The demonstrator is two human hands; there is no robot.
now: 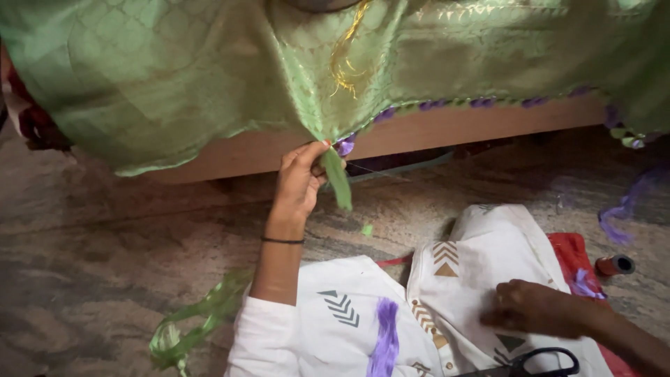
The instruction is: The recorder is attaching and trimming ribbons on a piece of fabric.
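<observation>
Fingers of left hand (299, 183) pinch one green tassel (338, 180); right hand (534, 307) rests loosely curled and holding nothing, near one pair of scissors (537, 363) and one thread spool (615, 265).

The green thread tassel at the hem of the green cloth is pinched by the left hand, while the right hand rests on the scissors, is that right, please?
Not quite. In the head view the right hand rests on the white garment over the lap; the scissors lie just below it, untouched. The left hand does pinch the green tassel at the hem of the green cloth.
</observation>
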